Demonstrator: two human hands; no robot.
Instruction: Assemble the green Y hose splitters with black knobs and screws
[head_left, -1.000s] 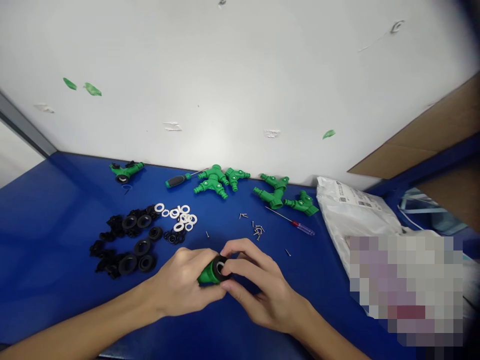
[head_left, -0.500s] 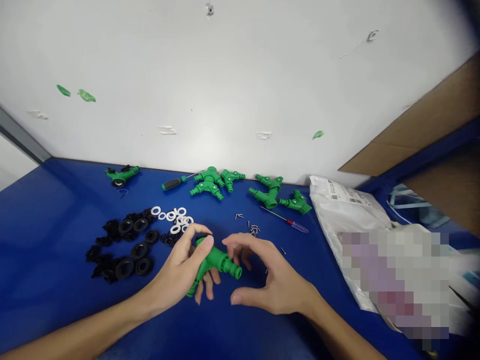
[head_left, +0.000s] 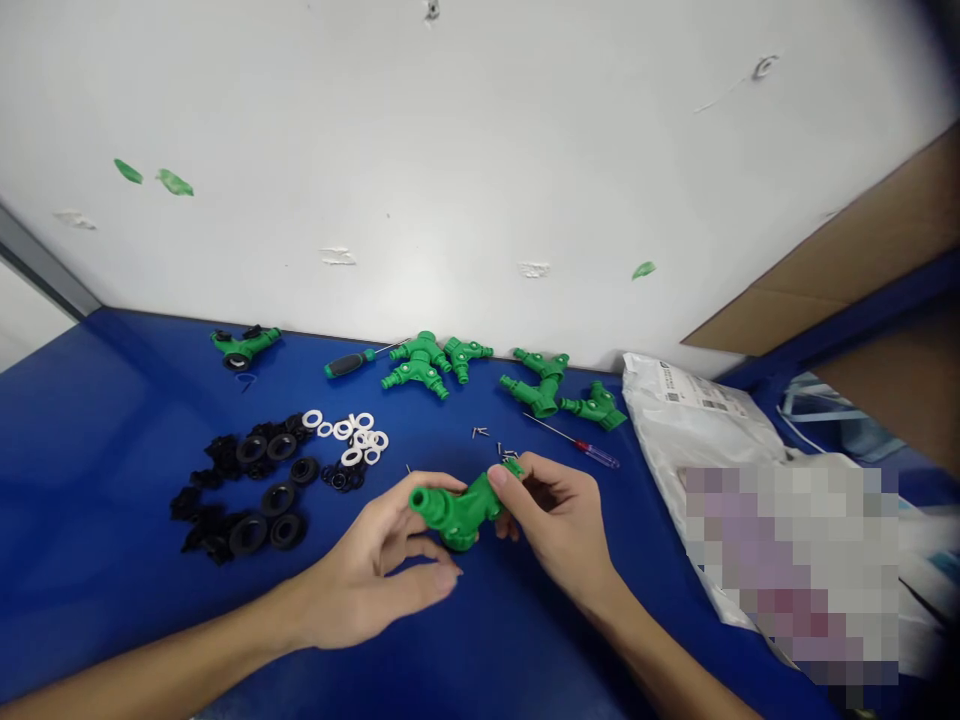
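A green plastic Y-shaped hose connector is raised over the blue table in front of me. My right hand is closed on its right end, thumb on top and fingers beneath. My left hand lies around its left side, with the thumb apart from the fingers and away from the connector. Some left fingers pass behind the connector, and I cannot tell whether they touch it. Behind my right hand lie several small screws, partly hidden.
White rings and black rings and caps lie left. Along the wall are more green connectors, one with black parts, and a green-black screwdriver. A purple-handled screwdriver and white plastic bag lie right.
The connector has passed from my left hand to my right and is turned around. My right hand has closed on its end. My left thumb has come off it.
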